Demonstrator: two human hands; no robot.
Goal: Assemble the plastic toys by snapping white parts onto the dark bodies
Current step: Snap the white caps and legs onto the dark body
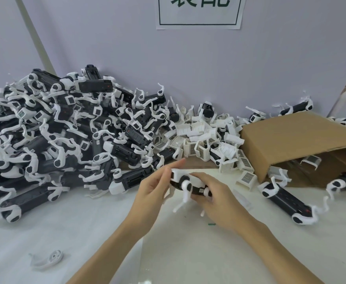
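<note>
I hold one toy [190, 186] above the table's middle: a dark body with white legs hanging down and a white cap on its left end. My right hand [215, 196] grips the body from the right and below, fingers curled round it. My left hand [157, 184] pinches the white cap end, its index finger stretched up past it. A pile of loose white parts [207, 138] lies behind the toy.
A big heap of dark bodies with white legs [65, 128] fills the left and back. A brown cardboard box [303, 140] lies on its side at right, with a few toys [288, 201] in front of it. One white leg piece [49, 259] lies at the front left.
</note>
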